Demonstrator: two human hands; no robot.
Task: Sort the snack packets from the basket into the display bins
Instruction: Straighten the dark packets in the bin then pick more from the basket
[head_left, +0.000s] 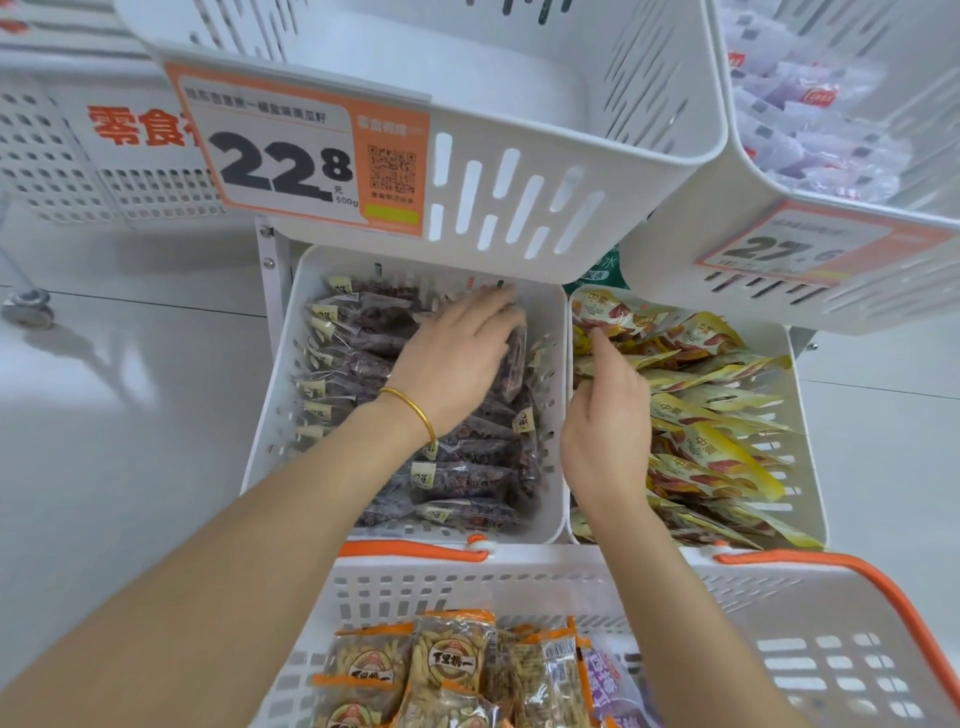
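Observation:
My left hand reaches into the lower left display bin, which is full of dark reddish snack packets. Its fingers curl over one upright dark packet near the bin's back right. My right hand hovers over the divide between the two lower bins. Its index finger touches the yellow packets in the lower right bin, and its other fingers are curled and hidden. Below, the white basket with orange handles holds orange-trimmed packets and a purple packet.
An upper white bin with a 22.8 price tag overhangs the back of the lower bins. Another upper bin at the right holds clear and purple packets. Grey floor and a cart wheel lie to the left.

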